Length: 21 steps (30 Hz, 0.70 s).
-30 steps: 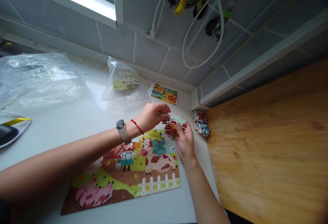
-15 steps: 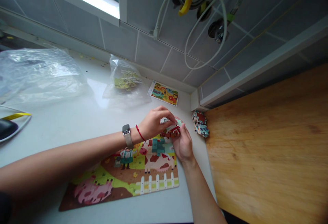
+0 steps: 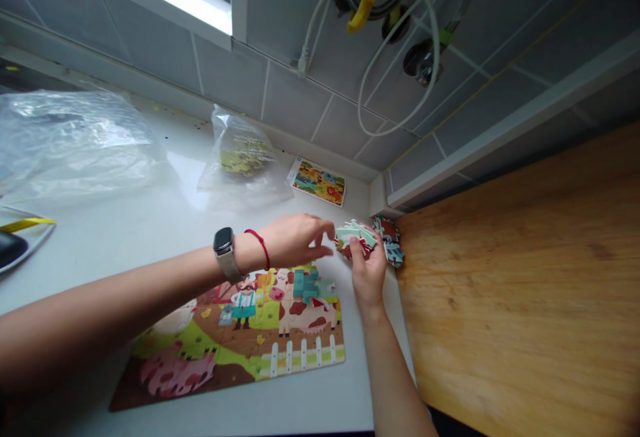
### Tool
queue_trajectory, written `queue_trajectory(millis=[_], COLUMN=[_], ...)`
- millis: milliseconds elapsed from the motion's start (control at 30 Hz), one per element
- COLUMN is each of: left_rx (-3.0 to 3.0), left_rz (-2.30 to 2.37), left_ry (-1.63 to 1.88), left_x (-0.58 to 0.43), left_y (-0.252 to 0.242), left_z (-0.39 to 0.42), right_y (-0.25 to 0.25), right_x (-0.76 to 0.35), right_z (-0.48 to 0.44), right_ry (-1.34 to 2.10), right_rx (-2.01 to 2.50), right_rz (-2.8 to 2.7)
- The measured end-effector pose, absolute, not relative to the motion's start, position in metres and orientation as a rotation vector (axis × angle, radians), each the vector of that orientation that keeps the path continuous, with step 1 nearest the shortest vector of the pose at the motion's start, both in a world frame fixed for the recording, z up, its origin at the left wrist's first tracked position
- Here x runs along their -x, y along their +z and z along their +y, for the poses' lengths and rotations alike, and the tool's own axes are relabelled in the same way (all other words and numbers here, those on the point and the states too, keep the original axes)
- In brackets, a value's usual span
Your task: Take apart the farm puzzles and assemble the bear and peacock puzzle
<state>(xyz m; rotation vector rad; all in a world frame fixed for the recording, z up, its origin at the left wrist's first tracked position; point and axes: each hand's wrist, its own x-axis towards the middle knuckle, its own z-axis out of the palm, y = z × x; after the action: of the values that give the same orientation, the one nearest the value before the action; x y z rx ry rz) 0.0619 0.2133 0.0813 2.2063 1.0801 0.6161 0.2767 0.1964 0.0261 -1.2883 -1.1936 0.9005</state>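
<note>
A small fanned stack of die-cut puzzle pieces, pale green and red with white edges, is located above the table, just beyond the upper right corner of the assembled section. The right hand grips the stack, with the thumb laid across its face. The left hand is positioned immediately to the left of the stack; its fingers are loosely bent, with thumb and forefinger apart and no piece visible between them. Contact between the left fingertips and the stack cannot be determined. The left wrist carries a dark square-faced watch with a beige strap and a thin red cord bracelet. Below the hands lies the partly covered farm-scene jigsaw of interlocked flat pieces, showing a cow, a pig and a white fence. Teal pieces rest on its upper right area. A stacked pile of mixed-colour puzzle pieces sits to the right, beside the brown wooden panel. Farther back on the white tabletop are a colourful printed animal card, a clear plastic bag with green-yellow contents and a large crumpled transparent plastic wrap.
</note>
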Motion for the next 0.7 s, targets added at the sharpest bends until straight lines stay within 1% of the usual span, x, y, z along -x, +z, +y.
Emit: queue_trajectory(millis=[67, 100, 200, 533, 600, 700], left_rx=[-2.315, -2.350, -2.404, -2.374, -2.377, -2.377], left_rz=[1.070, 1.079, 1.124, 1.094, 1.072, 1.038], left_ry=[0.238, 0.119, -0.005, 0.108, 0.248, 0.629], left_x=[-0.062, -0.064, -0.073, -0.085, -0.086, -0.086], left_y=[0.084, 0.083, 0.078, 0.070, 0.072, 0.075], left_z=[0.205, 0.201, 0.189, 0.177, 0.176, 0.180], right_y=[0.025, 0.024, 0.021, 0.015, 0.015, 0.019], right_x=[-0.278, -0.277, -0.277, -0.281, -0.280, -0.277], right_z=[0.198, 0.199, 0.200, 0.200, 0.200, 0.201], right_ry=[0.915, 0.933, 0.950, 0.908, 0.923, 0.977], right_rx=[1.323, 1.340, 1.384, 1.418, 1.416, 1.370], right_rz=[-1.238, -1.269, -1.354, -1.468, -1.427, -1.310])
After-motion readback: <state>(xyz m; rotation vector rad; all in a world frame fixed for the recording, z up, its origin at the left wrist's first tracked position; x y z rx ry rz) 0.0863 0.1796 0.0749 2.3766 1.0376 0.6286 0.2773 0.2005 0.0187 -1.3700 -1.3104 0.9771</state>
